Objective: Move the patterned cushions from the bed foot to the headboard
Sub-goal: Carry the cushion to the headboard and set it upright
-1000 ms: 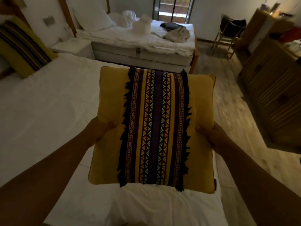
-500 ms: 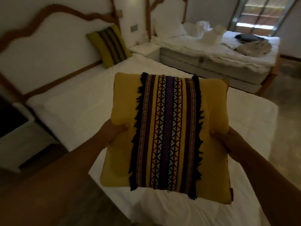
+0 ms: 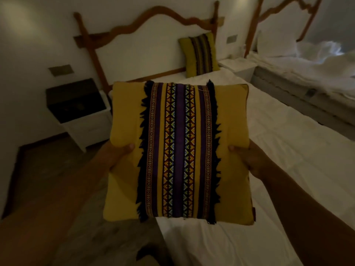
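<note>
Holding the yellow cushion (image 3: 178, 150) upright in front of you, you have it by both side edges. Your left hand (image 3: 113, 156) grasps the left edge with the thumb laid over the front fabric. Your right hand (image 3: 247, 158) grasps the right edge the same way, thumb on the front and the other fingers hidden behind. A woven band of purple stripes and small coloured diamonds runs down the cushion's middle, with dark fringe along both sides of the band.

The cushion is in the air, well short of the wooden headboard (image 3: 146, 22). It hangs over the left edge of the white bed (image 3: 288, 150) that runs out from that headboard.

A second cushion (image 3: 199, 53) of the same pattern stands on the mattress, leaning against the right end of the headboard. Just left of the headboard stands a white nightstand (image 3: 80, 116) with a dark top, and a wall plate (image 3: 60, 70) sits on the wall above it. Right of the headboard there is a low white bedside table (image 3: 238, 68). Further right again is another bed (image 3: 307, 73) with rumpled white bedding and a white pillow (image 3: 274, 43). Left of the headboard and nearer to you, dim floor (image 3: 48, 169) runs beside the bed.
</note>
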